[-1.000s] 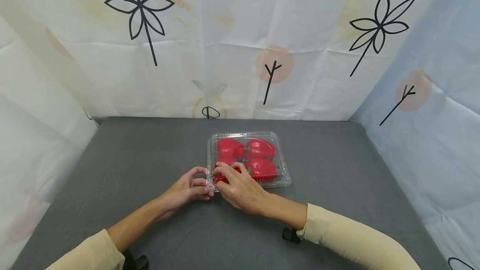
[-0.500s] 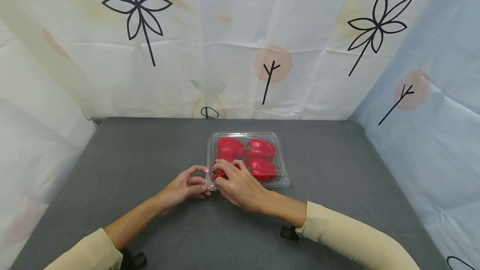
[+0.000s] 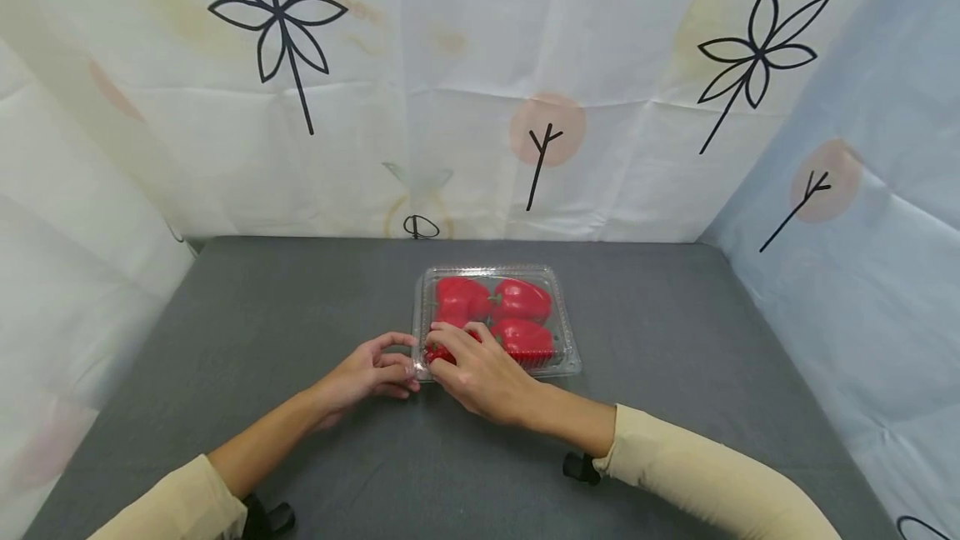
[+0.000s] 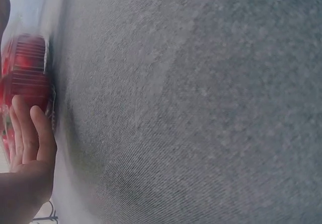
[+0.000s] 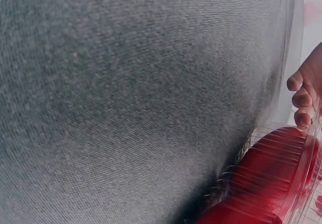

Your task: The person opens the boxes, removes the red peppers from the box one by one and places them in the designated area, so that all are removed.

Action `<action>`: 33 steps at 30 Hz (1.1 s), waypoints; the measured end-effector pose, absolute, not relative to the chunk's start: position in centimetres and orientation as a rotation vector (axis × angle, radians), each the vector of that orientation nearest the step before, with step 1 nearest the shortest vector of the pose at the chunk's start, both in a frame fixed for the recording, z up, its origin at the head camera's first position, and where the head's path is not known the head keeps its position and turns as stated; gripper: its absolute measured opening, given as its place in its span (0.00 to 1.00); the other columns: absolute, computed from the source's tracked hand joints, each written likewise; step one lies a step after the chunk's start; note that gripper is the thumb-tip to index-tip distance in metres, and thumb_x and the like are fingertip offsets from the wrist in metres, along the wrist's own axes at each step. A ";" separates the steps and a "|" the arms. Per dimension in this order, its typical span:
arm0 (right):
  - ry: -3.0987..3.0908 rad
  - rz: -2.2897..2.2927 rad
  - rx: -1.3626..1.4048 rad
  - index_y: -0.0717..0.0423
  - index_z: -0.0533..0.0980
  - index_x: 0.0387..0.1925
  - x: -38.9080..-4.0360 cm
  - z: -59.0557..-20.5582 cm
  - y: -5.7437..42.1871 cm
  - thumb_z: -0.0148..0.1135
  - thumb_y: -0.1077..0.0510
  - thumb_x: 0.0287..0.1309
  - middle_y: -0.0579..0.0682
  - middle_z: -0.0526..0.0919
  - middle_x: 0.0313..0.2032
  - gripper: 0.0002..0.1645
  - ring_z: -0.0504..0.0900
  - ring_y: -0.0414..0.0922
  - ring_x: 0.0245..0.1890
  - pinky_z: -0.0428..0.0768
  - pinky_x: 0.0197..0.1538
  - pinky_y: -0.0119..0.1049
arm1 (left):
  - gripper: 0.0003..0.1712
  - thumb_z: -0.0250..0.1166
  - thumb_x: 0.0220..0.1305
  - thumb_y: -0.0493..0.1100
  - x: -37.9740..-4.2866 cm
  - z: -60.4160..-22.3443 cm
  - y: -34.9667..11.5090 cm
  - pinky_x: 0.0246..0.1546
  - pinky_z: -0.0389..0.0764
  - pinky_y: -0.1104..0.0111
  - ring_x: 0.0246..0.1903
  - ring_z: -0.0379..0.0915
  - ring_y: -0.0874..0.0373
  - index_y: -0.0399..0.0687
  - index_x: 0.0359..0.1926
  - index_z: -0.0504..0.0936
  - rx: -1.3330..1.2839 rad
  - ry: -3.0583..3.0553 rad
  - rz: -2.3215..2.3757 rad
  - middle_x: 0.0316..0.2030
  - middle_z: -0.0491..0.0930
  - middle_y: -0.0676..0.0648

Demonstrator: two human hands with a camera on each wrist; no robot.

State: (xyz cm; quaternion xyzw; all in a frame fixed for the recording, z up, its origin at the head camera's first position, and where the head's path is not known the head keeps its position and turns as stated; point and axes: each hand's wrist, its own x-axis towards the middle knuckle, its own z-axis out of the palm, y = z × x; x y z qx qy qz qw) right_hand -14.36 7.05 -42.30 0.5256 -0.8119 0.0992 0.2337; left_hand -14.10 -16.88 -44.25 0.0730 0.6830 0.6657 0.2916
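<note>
A clear plastic clamshell box (image 3: 567, 327) with several red bell peppers (image 3: 522, 336) inside lies on the grey table. At its front left corner, my right hand (image 3: 480, 377) arches over the near left pepper (image 3: 438, 351), its bent fingers and thumb gripping the box there. My left hand (image 3: 371, 369) holds loosely extended fingertips against the box's left side. In the left wrist view, that left hand (image 4: 32, 158) points its fingers toward the ribbed box wall (image 4: 30, 83). The right wrist view shows the ribbed side (image 5: 274, 168) and the left fingertips; the right hand itself is outside it.
Grey cloth covers the table (image 3: 645, 315). White fabric walls (image 3: 465, 65) with flower and tree drawings stand behind and at both sides. Dark straps (image 3: 581, 467) sit at the sleeve cuffs.
Both hands stay at the box's front left corner. The left fingertips have drawn back slightly to the left; the right hand and the peppers look nearly unchanged.
</note>
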 end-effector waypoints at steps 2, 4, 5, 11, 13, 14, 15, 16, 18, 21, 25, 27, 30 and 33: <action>-2.217 0.273 1.446 0.50 0.81 0.39 -14.4 -42.3 7.0 0.77 0.53 0.50 0.53 0.77 0.52 0.16 0.73 0.50 0.62 0.75 0.55 0.47 | 0.32 0.66 0.68 0.42 -14.1 -44.1 -16.8 0.48 0.83 0.59 0.42 0.83 0.51 0.35 0.64 0.61 0.170 1.827 1.777 0.42 0.84 0.43; -2.210 0.280 1.449 0.50 0.80 0.39 -14.5 -42.2 7.0 0.78 0.53 0.49 0.52 0.77 0.52 0.16 0.73 0.50 0.62 0.75 0.55 0.46 | 0.32 0.67 0.67 0.43 -14.0 -44.0 -16.7 0.49 0.82 0.59 0.42 0.83 0.51 0.35 0.64 0.61 0.155 1.839 1.778 0.42 0.85 0.42; -2.207 0.282 1.450 0.50 0.80 0.38 -14.5 -42.2 7.0 0.78 0.53 0.49 0.52 0.77 0.52 0.16 0.73 0.50 0.62 0.76 0.55 0.46 | 0.33 0.67 0.67 0.43 -14.0 -44.0 -16.6 0.49 0.82 0.59 0.42 0.83 0.50 0.35 0.64 0.61 0.151 1.845 1.780 0.42 0.85 0.42; -2.229 0.223 1.444 0.51 0.79 0.46 -14.4 -41.9 7.1 0.78 0.51 0.47 0.53 0.78 0.54 0.24 0.74 0.49 0.60 0.75 0.57 0.44 | 0.33 0.66 0.68 0.39 -13.9 -44.0 -16.3 0.49 0.82 0.59 0.42 0.83 0.48 0.35 0.66 0.60 0.124 1.874 1.831 0.41 0.84 0.40; -2.236 0.203 1.442 0.51 0.79 0.49 -14.4 -41.7 7.3 0.79 0.52 0.47 0.53 0.78 0.54 0.27 0.74 0.49 0.59 0.76 0.57 0.44 | 0.33 0.66 0.68 0.38 -13.9 -44.0 -16.2 0.48 0.83 0.59 0.42 0.84 0.47 0.34 0.66 0.59 0.111 1.880 1.843 0.41 0.84 0.39; -2.238 0.199 1.438 0.51 0.78 0.50 -14.4 -41.7 7.4 0.78 0.53 0.47 0.53 0.77 0.54 0.27 0.74 0.49 0.58 0.76 0.57 0.44 | 0.33 0.66 0.67 0.38 -13.9 -43.9 -16.2 0.48 0.83 0.59 0.41 0.84 0.46 0.34 0.66 0.60 0.105 1.883 1.845 0.41 0.84 0.39; -2.237 0.199 1.435 0.50 0.78 0.51 -14.4 -41.6 7.5 0.78 0.53 0.47 0.53 0.77 0.54 0.28 0.75 0.48 0.57 0.77 0.56 0.44 | 0.33 0.66 0.67 0.37 -13.9 -43.9 -16.1 0.47 0.83 0.59 0.41 0.84 0.46 0.34 0.66 0.60 0.098 1.881 1.847 0.40 0.84 0.39; -2.235 0.203 1.430 0.50 0.77 0.52 -14.4 -41.6 7.7 0.78 0.54 0.47 0.53 0.77 0.53 0.28 0.76 0.48 0.56 0.78 0.55 0.44 | 0.34 0.66 0.67 0.37 -13.9 -43.9 -16.1 0.47 0.83 0.59 0.41 0.84 0.46 0.34 0.66 0.60 0.092 1.880 1.847 0.40 0.84 0.39; -2.226 0.210 1.415 0.50 0.77 0.53 -14.6 -41.5 8.0 0.77 0.55 0.48 0.52 0.77 0.52 0.29 0.77 0.47 0.54 0.79 0.53 0.44 | 0.34 0.67 0.66 0.37 -14.0 -43.8 -16.0 0.47 0.83 0.59 0.41 0.84 0.45 0.34 0.66 0.60 0.080 1.878 1.849 0.40 0.84 0.39; -2.222 0.195 1.376 0.50 0.76 0.55 -14.8 -41.4 8.7 0.76 0.55 0.49 0.52 0.77 0.52 0.30 0.77 0.47 0.54 0.80 0.52 0.44 | 0.35 0.68 0.65 0.38 -14.0 -43.8 -16.0 0.46 0.84 0.59 0.40 0.84 0.45 0.35 0.67 0.61 0.059 1.876 1.847 0.40 0.84 0.39; -2.262 0.175 1.297 0.51 0.74 0.57 -14.9 -41.4 10.0 0.76 0.54 0.45 0.54 0.77 0.54 0.35 0.74 0.51 0.58 0.75 0.57 0.51 | 0.35 0.69 0.65 0.38 -14.1 -43.6 -16.0 0.46 0.84 0.60 0.39 0.84 0.47 0.36 0.67 0.61 0.035 1.877 1.838 0.40 0.83 0.39; -2.291 0.185 1.251 0.52 0.74 0.58 -14.9 -41.5 10.6 0.77 0.53 0.43 0.55 0.76 0.54 0.37 0.73 0.52 0.59 0.72 0.59 0.56 | 0.35 0.69 0.65 0.38 -14.1 -43.6 -16.0 0.45 0.84 0.60 0.38 0.84 0.48 0.36 0.67 0.61 0.027 1.877 1.831 0.40 0.83 0.39; -2.323 0.211 1.185 0.53 0.74 0.58 -14.8 -41.6 11.3 0.77 0.52 0.41 0.56 0.76 0.55 0.39 0.73 0.53 0.59 0.69 0.59 0.59 | 0.35 0.69 0.65 0.38 -14.2 -43.5 -16.0 0.45 0.84 0.60 0.38 0.84 0.49 0.36 0.67 0.61 0.016 1.872 1.825 0.40 0.83 0.39; -2.346 0.240 1.132 0.53 0.73 0.59 -14.7 -41.7 11.8 0.78 0.51 0.40 0.58 0.76 0.56 0.41 0.73 0.54 0.60 0.68 0.60 0.62 | 0.35 0.69 0.64 0.38 -14.2 -43.5 -16.0 0.45 0.84 0.59 0.38 0.84 0.48 0.37 0.66 0.61 0.007 1.858 1.826 0.40 0.83 0.39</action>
